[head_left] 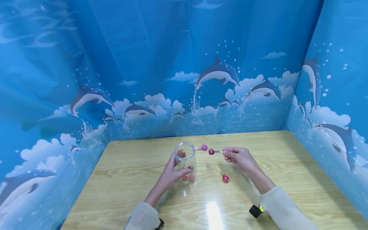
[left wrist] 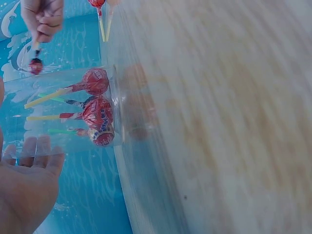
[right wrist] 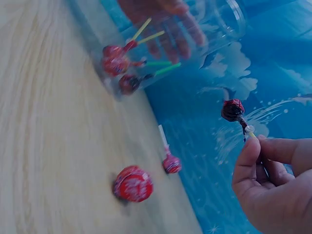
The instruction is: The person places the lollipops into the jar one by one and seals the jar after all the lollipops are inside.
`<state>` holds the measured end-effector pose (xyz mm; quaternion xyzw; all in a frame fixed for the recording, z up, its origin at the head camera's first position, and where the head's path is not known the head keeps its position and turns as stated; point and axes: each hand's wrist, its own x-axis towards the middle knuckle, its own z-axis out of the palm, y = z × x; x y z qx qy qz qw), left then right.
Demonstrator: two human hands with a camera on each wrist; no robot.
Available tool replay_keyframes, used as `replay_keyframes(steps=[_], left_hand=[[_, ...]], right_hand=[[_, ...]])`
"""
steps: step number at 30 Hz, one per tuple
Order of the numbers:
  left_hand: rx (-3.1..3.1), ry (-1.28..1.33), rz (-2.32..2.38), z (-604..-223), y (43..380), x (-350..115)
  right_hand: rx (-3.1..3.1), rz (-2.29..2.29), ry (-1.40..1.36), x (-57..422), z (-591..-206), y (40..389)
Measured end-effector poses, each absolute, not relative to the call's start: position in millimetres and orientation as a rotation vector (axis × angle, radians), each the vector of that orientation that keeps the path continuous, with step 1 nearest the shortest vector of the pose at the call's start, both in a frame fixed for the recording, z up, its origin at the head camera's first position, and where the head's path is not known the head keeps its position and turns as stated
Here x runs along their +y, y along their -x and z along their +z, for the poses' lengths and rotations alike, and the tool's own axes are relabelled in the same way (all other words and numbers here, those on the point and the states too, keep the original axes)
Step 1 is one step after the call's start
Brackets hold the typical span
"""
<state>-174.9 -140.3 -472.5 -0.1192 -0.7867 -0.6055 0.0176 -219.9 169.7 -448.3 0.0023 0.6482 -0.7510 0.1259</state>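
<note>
My left hand (head_left: 172, 172) grips a clear plastic jar (head_left: 181, 164), thumb on the near side and fingers around the back. Several lollipops (left wrist: 97, 114) stand inside, wrapped heads down at the bottom and yellow and green sticks pointing up to the open mouth. To the right of the jar, my right hand (head_left: 240, 158) pinches a dark red lollipop (right wrist: 233, 110) by its stick between thumb and fingertips. Its head points left toward the jar and hangs above the table in the right wrist view.
On the wooden table (head_left: 115, 185) lie a red lollipop (head_left: 225, 178) with a yellow stick, nearer me, and a pink lollipop (head_left: 204, 147) just behind the jar. A blue dolphin-print curtain (head_left: 161, 64) encloses the back and sides.
</note>
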Motion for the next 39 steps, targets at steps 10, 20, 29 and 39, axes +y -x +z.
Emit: replay_keyframes(steps=[10,20,29,39], left_hand=[[-2.454,0.384,-1.87,-472,175,-141],[-2.479,0.37,-1.858,-472,176,-141],[-2.484,0.367,-1.863,-471,175,-141],[-2.475,0.359,-1.866,-473,177,-141]], right_hand=[[1.812,-2.293,0.082,172,-406,203],[1.837,-2.291,0.181,163,-381,195],[1.842,-2.295,0.288,144,-368,192],[1.897,-2.241,0.316,126,-363,194]])
